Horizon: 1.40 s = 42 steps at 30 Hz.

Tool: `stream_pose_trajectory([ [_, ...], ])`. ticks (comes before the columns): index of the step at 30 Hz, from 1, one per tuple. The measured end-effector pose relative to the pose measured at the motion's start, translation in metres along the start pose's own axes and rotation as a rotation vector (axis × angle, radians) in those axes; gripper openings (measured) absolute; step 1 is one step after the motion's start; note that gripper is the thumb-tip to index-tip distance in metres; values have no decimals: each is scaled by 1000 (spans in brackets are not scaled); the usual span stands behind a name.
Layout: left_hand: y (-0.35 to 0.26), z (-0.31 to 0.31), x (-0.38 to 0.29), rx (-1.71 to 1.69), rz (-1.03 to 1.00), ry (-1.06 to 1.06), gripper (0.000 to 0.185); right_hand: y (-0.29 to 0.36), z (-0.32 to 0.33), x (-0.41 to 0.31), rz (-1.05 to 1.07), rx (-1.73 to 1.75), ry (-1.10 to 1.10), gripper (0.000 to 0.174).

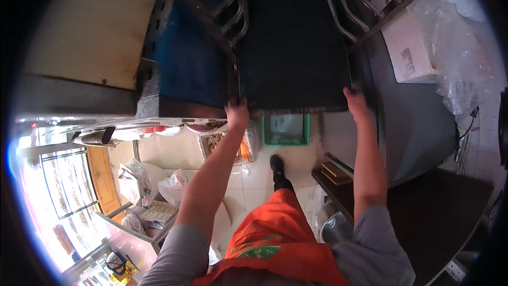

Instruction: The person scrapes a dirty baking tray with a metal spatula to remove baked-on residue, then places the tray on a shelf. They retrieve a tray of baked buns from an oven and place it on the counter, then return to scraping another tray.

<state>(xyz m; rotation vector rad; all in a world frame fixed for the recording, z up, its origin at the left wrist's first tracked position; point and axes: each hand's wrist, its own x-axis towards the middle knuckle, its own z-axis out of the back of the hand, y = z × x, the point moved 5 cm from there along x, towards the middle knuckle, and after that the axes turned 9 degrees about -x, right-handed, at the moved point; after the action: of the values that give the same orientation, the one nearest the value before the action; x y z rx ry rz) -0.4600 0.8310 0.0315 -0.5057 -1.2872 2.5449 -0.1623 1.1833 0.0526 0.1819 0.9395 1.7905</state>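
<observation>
A large, flat black tray (pixel 293 47) stretches out in front of me between the two sides of a metal rack (pixel 237 16). My left hand (pixel 237 114) grips its near left corner. At the near right corner, my right hand (pixel 356 103) holds the tray's side edge; the fingers underneath are hidden. Bent metal rods (pixel 337 12) of the rack run along both sides of the tray's far part. The dark surface shows nothing lying on it.
Left of the rack is a blue panel (pixel 190 55); a grey cabinet (pixel 412 127) stands right, with a white foam box (pixel 408 55) and plastic wrap (pixel 456 55) on top. Below are a green basket (pixel 285 143), a food-filled crate (pixel 214 143), a dark tabletop (pixel 432 214) and a metal bucket (pixel 337 228).
</observation>
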Motion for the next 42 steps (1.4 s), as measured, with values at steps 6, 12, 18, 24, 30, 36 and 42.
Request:
stream_pose_trajectory([
  [6, 30, 23, -77, -248, 291, 228, 87, -47, 1, -76, -160, 105, 0, 84],
  [12, 35, 99, -170, 150, 260, 42, 82, -73, -40, -244, -405, 359, 7, 88],
  [18, 101, 228, -338, 70, 207, 169, 75, -122, -63, -520, -520, 548, -28, 83],
  [24, 195, 294, -541, -86, 317, 159, 71, -166, -22, -706, -229, 839, 195, 70],
  [30, 284, 341, -685, -402, 400, -130, 66, -79, -2, -737, 169, 355, 285, 45],
  [36, 342, 383, -807, -826, 398, -699, 65, 143, -36, -832, 781, 141, 740, 30],
  [42, 376, 471, -892, -1278, 463, -1009, 72, 294, -93, -1046, 1417, -117, 866, 28],
])
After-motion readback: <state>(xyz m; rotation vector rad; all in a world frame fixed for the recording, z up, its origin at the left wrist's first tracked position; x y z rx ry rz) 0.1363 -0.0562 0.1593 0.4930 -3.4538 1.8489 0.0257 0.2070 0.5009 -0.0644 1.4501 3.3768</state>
